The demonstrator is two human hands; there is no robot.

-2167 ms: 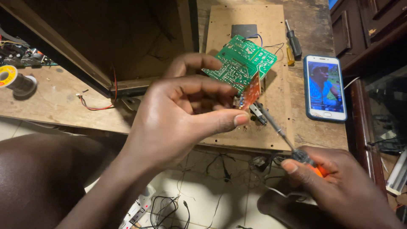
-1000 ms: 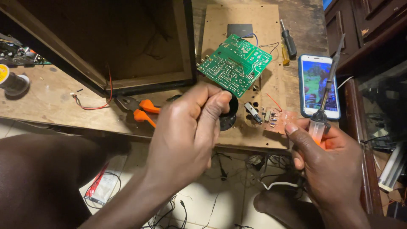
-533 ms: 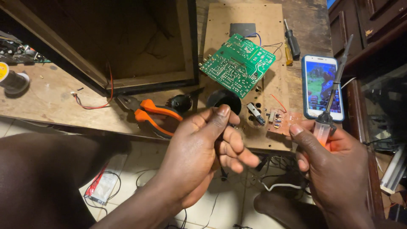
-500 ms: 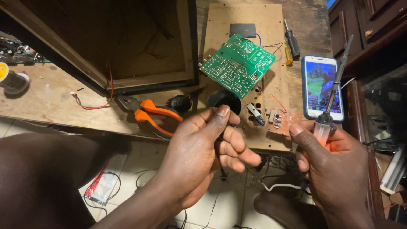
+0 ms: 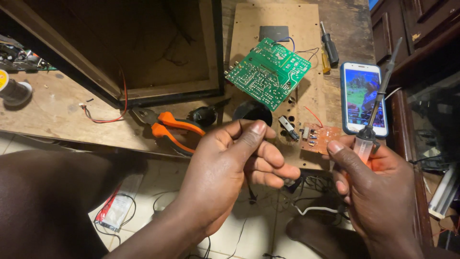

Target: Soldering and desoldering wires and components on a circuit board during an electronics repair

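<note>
Left hand (image 5: pixel 230 168) barely shifted, right hand (image 5: pixel 373 187) still gripping soldering iron (image 5: pixel 376 110)

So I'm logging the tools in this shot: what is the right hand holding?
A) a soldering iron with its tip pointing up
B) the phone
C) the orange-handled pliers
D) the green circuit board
A: the right hand grips a soldering iron by its handle, its thin shaft rising beside the phone, while the orange-handled pliers and green circuit board lie on the bench.
</note>
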